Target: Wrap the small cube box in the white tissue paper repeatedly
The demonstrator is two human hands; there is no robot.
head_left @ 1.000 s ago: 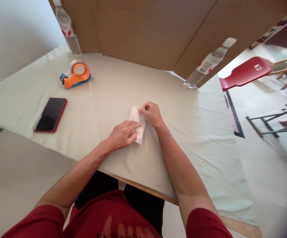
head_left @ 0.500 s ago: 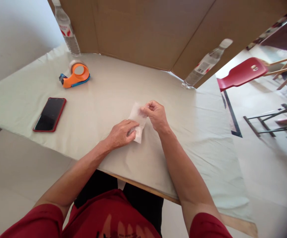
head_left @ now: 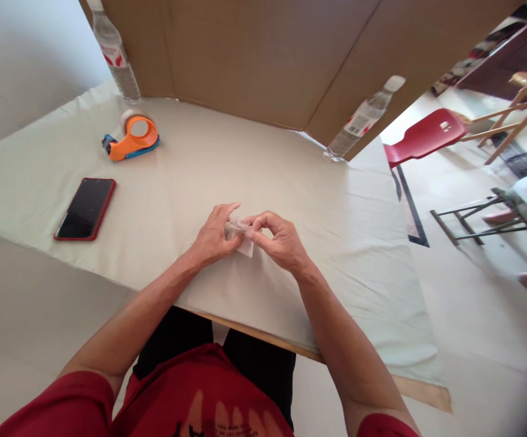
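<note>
A small white tissue point(head_left: 246, 245), crumpled and folded over at its top, is between my two hands near the front middle of the cloth-covered table point(head_left: 227, 164). My left hand point(head_left: 218, 235) holds its left side between thumb and fingers, with the index finger raised. My right hand point(head_left: 278, 240) pinches the tissue's upper right part between thumb and index finger. Part of the tissue is hidden behind the fingers.
An orange tape dispenser point(head_left: 133, 138) and a phone with a red edge point(head_left: 85, 209) lie at the left. Two water bottles point(head_left: 118, 64) point(head_left: 359, 126) stand against a cardboard panel point(head_left: 249, 54). A red chair point(head_left: 427, 136) is beyond the right edge.
The tissue was spread out longer and flatter; now its upper part is folded down and bunched. My right hand has come down towards my left hand. The view has shifted slightly.
</note>
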